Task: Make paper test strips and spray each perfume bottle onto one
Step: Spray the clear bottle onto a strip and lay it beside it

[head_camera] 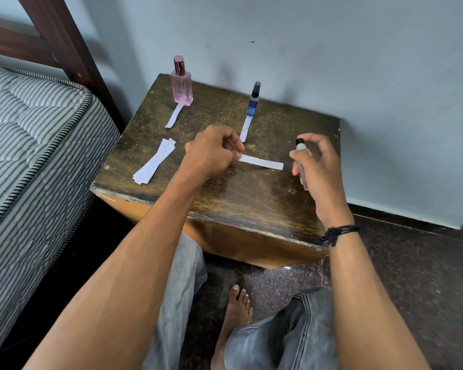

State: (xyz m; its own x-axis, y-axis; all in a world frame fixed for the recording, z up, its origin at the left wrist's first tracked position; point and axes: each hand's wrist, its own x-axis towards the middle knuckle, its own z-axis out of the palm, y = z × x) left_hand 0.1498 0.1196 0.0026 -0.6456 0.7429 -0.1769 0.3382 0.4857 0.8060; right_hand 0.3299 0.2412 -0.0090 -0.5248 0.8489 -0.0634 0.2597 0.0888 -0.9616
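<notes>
White spare strips (154, 162) lie left on the wooden table (238, 188). Your left hand (214, 153) pinches one end of the current strip (262, 162); your right hand (318, 161) grips the clear spray bottle (302, 153) just beside its free end. Spraying step, apparently: aim nozzle, press.

A pale blue-grey painted wall (332, 49) fills the back, with a few small dark marks under soft, even light. Against it stands a low wooden bedside table (238, 194). Its dark brown top is worn and mottled, and its front face is a lighter orange-brown. Just left of it lies a thick grey-and-white striped mattress (24, 124) with corded edging. Behind that, a dark brown wooden bed frame (64, 41) rises at a slant. The dark speckled stone floor (412, 276) is glossy near the table.
</notes>
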